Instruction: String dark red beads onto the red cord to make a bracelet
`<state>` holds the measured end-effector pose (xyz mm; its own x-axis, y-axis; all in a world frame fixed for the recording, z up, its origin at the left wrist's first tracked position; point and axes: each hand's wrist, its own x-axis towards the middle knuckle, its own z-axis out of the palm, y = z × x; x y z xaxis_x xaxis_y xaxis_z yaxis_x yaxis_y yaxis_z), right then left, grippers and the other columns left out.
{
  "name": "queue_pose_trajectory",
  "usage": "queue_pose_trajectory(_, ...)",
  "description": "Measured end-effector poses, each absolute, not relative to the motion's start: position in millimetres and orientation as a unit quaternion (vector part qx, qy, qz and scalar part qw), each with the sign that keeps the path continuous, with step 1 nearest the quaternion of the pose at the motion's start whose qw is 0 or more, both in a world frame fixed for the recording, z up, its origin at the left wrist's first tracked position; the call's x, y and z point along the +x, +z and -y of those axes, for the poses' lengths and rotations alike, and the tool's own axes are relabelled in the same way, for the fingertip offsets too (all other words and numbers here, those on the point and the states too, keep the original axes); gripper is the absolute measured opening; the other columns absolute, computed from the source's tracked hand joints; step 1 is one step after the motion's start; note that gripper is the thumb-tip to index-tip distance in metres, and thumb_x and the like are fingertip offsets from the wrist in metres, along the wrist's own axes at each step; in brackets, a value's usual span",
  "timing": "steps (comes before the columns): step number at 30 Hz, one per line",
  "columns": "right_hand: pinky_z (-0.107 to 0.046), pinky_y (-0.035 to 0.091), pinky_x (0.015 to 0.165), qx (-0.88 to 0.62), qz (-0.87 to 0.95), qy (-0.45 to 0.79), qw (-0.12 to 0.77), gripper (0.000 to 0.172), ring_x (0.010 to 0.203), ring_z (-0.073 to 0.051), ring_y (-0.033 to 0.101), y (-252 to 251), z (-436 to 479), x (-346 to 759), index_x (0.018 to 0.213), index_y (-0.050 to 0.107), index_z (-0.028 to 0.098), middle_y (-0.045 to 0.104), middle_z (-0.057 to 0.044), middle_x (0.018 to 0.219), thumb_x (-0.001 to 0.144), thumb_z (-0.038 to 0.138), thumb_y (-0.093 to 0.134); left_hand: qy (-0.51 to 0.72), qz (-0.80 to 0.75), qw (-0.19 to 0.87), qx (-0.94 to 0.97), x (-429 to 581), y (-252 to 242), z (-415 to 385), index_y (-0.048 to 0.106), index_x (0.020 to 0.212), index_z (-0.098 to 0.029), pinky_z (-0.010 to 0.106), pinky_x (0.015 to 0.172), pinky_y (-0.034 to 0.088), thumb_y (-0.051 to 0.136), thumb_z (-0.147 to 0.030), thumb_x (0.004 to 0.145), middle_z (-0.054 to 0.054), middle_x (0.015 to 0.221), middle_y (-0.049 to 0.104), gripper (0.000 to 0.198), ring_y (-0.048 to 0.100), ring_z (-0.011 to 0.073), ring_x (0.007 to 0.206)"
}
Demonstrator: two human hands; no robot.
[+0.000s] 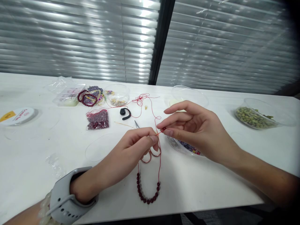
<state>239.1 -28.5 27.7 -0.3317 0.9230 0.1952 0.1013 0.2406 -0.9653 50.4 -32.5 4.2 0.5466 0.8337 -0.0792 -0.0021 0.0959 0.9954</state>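
Observation:
My left hand (138,143) pinches a thin red cord (160,162) between thumb and forefinger. Facing it, my right hand (189,125) has thumb and forefinger together on a small dark red bead (163,128) at the cord, its other fingers loosely extended. Several dark red beads (148,201) hang in a U on the cord below my hands. Scissors with rose-coloured handles (146,157) lie partly hidden beneath my left hand. Behind, the cord runs to a loose red tangle (140,99).
Left of centre are a bag of red beads (97,119), a black earpiece (126,113), bracelets (90,97) and a round lid (20,115). A bead dish (185,148) sits under my right hand; a green-filled container (255,118) stands right.

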Motion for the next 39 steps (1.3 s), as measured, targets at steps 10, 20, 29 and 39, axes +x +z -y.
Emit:
queue_pose_trajectory(10, -0.019, 0.049, 0.047, -0.396, 0.669, 0.472, 0.415, 0.027, 0.07, -0.012, 0.068, 29, 30, 238, 0.1, 0.056, 0.025, 0.074, 0.0, 0.088, 0.078, 0.012, 0.066, 0.318, -0.358, 0.645, 0.596, 52, 5, 30, 0.052, 0.06, -0.019, 0.022, 0.044, 0.021, 0.044, -0.022, 0.088, -0.005, 0.055, 0.036, 0.029, 0.022, 0.0092, 0.049)
queue_pose_trajectory(20, -0.017, 0.055, 0.063, -0.406, 0.673, 0.467, 0.406, 0.03, 0.077, -0.008, 0.068, 30, 33, 237, 0.1, 0.055, 0.026, 0.073, 0.005, 0.088, 0.078, 0.008, 0.064, 0.307, -0.382, 0.631, 0.601, 53, 7, 31, 0.054, 0.061, -0.018, 0.022, 0.043, 0.02, 0.043, -0.023, 0.086, -0.006, 0.055, 0.032, 0.028, 0.023, 0.0084, 0.049)
queue_pose_trajectory(29, -0.024, 0.055, 0.072, -0.398, 0.723, 0.383, 0.414, 0.032, 0.08, -0.011, 0.067, 25, 34, 235, 0.102, 0.056, 0.025, 0.072, 0.004, 0.088, 0.077, 0.006, 0.062, 0.3, -0.394, 0.621, 0.608, 52, 4, 31, 0.056, 0.062, -0.018, 0.021, 0.045, 0.022, 0.044, -0.023, 0.086, -0.006, 0.056, 0.036, 0.027, 0.025, 0.0076, 0.05)
queue_pose_trajectory(39, -0.021, 0.055, 0.076, -0.378, 0.809, 0.219, 0.394, 0.037, 0.081, -0.01, 0.069, 19, 36, 235, 0.106, 0.055, 0.02, 0.073, 0.004, 0.087, 0.074, 0.001, 0.059, 0.292, -0.383, 0.625, 0.614, 53, 3, 30, 0.051, 0.062, -0.019, 0.02, 0.048, 0.026, 0.042, -0.018, 0.087, -0.006, 0.059, 0.04, 0.027, 0.028, 0.0082, 0.052)
